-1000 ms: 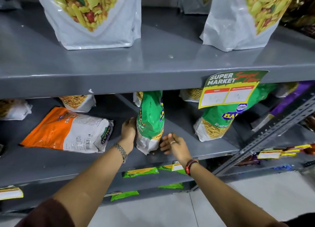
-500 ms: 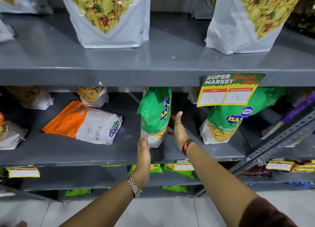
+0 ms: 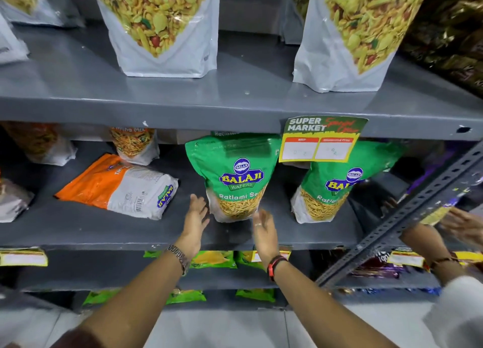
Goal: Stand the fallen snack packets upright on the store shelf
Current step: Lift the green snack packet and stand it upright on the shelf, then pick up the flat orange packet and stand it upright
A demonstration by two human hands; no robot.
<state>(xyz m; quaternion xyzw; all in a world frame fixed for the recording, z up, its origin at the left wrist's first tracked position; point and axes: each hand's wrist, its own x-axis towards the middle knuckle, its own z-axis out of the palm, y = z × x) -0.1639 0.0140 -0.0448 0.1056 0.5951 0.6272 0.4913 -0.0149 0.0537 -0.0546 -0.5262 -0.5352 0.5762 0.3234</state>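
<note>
A green Balaji packet (image 3: 236, 175) stands upright on the grey middle shelf (image 3: 78, 230), front label facing me. My left hand (image 3: 195, 218) is open just left of its base, fingers apart and not gripping. Open too, my right hand (image 3: 263, 230) sits just below and right of the base, holding nothing. An orange-and-white packet (image 3: 119, 186) lies flat on the same shelf to the left. A second green Balaji packet (image 3: 337, 188) stands to the right, leaning slightly.
Large white namkeen pouches (image 3: 162, 28) stand on the upper shelf. A price tag (image 3: 320, 139) hangs from that shelf's edge. A slanted metal strut (image 3: 418, 209) crosses at right, where another person's hands (image 3: 460, 224) reach in. More packets lie on lower shelves.
The green packet has turned from edge-on to face forward and stands by itself. Both hands have let go of it and drawn back to the shelf front.
</note>
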